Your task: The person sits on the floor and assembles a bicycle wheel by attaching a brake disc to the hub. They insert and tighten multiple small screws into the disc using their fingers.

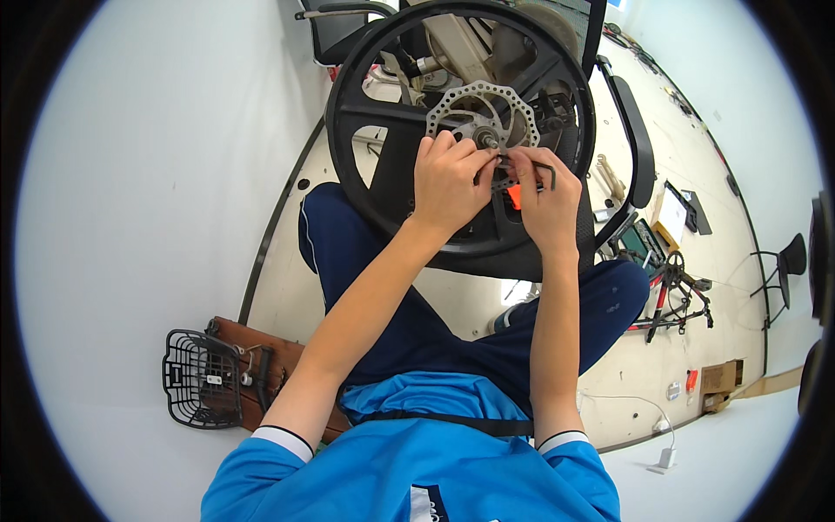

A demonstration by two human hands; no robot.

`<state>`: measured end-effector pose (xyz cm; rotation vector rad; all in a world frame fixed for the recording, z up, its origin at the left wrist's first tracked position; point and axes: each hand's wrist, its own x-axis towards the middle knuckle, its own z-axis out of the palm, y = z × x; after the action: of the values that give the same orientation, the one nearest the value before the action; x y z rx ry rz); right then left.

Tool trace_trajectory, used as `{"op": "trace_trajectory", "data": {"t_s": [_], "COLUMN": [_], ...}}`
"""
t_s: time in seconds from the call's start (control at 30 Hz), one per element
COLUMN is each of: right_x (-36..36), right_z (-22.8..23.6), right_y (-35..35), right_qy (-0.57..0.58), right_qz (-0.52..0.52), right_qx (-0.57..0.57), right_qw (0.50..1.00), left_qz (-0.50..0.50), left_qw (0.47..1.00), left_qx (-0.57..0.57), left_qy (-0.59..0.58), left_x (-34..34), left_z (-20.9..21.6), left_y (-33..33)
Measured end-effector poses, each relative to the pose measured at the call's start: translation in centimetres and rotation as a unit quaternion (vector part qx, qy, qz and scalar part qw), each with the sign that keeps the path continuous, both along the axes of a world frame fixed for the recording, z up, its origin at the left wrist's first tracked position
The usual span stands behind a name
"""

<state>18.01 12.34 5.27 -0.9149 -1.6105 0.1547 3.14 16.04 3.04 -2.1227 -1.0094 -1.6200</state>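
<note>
A black spoked wheel (347,152) lies across a chair in front of me, with a silver drilled brake disc (481,90) at its centre. The axle end (488,139) sticks up from the hub. My left hand (450,181) is over the near-left part of the disc, its thumb and fingertips pinched together just below the axle; whatever they grip is hidden. Beside it, my right hand (548,202) is closed on a dark hex key (551,177), whose bent end shows past the fingers. Both hands' fingertips nearly meet. Something orange (515,197) shows beside the right hand.
The chair's black armrest (633,130) curves to the right of the wheel. A black wire basket (202,379) stands at lower left by a brown board. On the floor at right lie a bike frame (665,296), an open tool case (642,241) and a cardboard box (720,379).
</note>
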Motion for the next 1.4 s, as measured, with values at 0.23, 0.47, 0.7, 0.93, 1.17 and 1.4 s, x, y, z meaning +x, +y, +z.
{"op": "trace_trajectory", "data": {"t_s": [0.23, 0.47, 0.7, 0.93, 1.17, 1.4], "right_x": [-0.2, -1.1, -1.3, -1.6, -1.2, -0.8], "right_z": [0.2, -0.3, -1.0, -0.4, -0.3, -0.3], "right_y": [0.3, 0.5, 1.2, 0.6, 0.2, -0.3], "right_qy": [-0.037, -0.066, -0.039, -0.066, -0.042, -0.027], "right_qz": [-0.013, -0.077, -0.075, -0.061, -0.033, -0.027], "right_qx": [0.036, 0.088, 0.125, 0.132, 0.089, 0.081], "right_qw": [0.999, 0.991, 0.989, 0.987, 0.995, 0.996], "left_qz": [0.007, 0.004, 0.014, 0.008, 0.0, -0.027], "left_qw": [1.0, 1.0, 0.999, 0.999, 0.999, 0.997], "left_qx": [0.001, 0.012, 0.025, 0.038, 0.04, 0.065], "left_qy": [0.003, -0.006, -0.026, -0.031, -0.02, -0.002], "left_x": [0.2, 0.0, 0.1, 0.1, 0.2, 0.3], "left_z": [0.1, -0.2, -0.1, -0.6, -0.6, -0.6], "left_y": [-0.1, 0.0, 0.1, 0.4, 0.6, 0.8]}}
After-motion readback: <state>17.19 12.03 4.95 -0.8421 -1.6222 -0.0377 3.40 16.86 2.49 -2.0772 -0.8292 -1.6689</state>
